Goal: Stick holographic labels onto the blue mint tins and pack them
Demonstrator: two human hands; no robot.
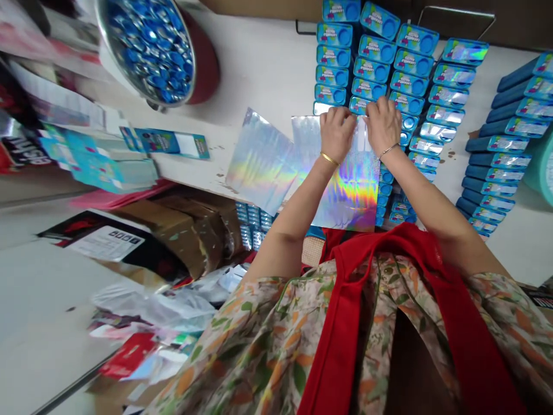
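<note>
A shiny holographic sheet (349, 190) with rainbow reflections lies before me, reaching from the stacked boxes to the table's near edge. At its far edge are both hands, close together with fingers curled. My left hand (337, 132) is closed on that edge, a gold bangle on the wrist. Beside it, my right hand (383, 128) pinches the same edge near the corner; a thin silver bracelet circles that wrist. The fingertips are partly hidden. A second holographic sheet (261, 161) lies tilted to the left. Just beyond my hands stand rows of small blue boxes (369, 70).
A metal pot (192, 52) at the back left holds blue glass-like pieces (151, 49). Flattened blue cartons (99, 158) lie at left. More blue boxes (496, 173) line the right, near a turquoise container (542, 167). Cardboard boxes (173, 225) and plastic bags stand below left.
</note>
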